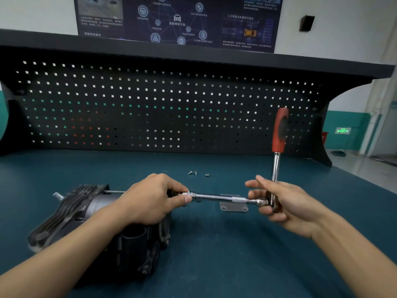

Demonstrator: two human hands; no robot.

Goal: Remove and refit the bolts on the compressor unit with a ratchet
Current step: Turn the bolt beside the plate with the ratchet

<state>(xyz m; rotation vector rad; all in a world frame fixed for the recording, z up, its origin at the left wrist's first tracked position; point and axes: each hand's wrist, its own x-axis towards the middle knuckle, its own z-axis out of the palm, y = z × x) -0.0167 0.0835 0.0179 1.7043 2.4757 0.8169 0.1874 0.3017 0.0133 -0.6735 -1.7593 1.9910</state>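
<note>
Down on the left side of the teal worktop (214, 254) sits the dark grey finned metal compressor unit (64, 214), lying right under my left forearm. Left grip (148, 198) is over its end face, thumb and forefinger pinching the socket end of the long chrome extension bar (214, 197), which runs level out to the right. Whatever bolt the socket's on is hidden behind my fingers, so I can't say how far out it is.

Right grip (285, 203) has its lower fingers curled round the head of the chrome ratchet with the red-and-black rubber handle (279, 134), top fingers loose, handle sticking straight up. Three small silver bolts (196, 173) lie loose further back on the worktop, well apart from everything else, so my guess is this is the removal half. A small pale plate with two holes (234, 208) lies just under the bar.

Tip for this bit: keep the bar dead in line with the bolt. The left pinch is there to stop the socket rocking off the head, so hold it snug but let it spin. Swing the handle in short arcs, and park each bolt with the others so none rolls off. Black pegboard (150, 104) behind is just scenery.
</note>
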